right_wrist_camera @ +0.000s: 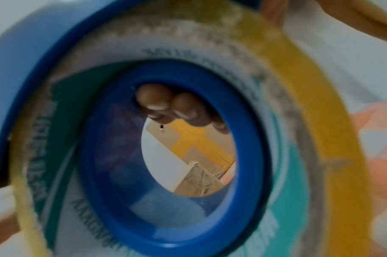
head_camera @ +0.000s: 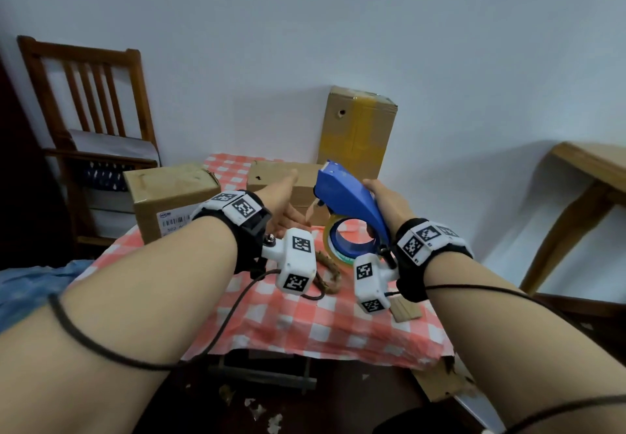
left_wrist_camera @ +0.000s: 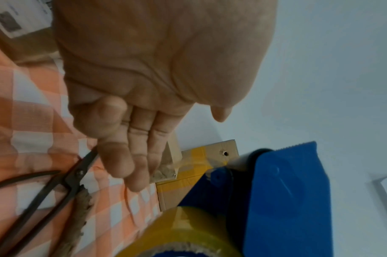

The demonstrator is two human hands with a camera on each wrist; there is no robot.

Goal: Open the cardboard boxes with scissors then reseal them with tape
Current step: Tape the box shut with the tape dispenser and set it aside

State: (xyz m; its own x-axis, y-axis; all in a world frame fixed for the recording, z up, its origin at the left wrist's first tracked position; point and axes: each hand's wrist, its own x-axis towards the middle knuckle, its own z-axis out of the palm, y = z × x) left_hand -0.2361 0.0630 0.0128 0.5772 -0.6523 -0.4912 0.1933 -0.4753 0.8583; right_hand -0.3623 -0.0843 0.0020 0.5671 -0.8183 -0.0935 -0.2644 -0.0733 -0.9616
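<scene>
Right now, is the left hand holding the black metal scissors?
No, the left hand is open and empty, and the black metal scissors lie on the red-and-white checked tablecloth beside it.

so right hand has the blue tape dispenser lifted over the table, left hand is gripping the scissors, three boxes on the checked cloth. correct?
One error: the left hand grips nothing. The left wrist view shows its fingers straight and empty, with the scissors lying on the checked cloth beside them. The rest holds: the right hand holds the blue tape dispenser up, and three boxes show in the head view.
</scene>
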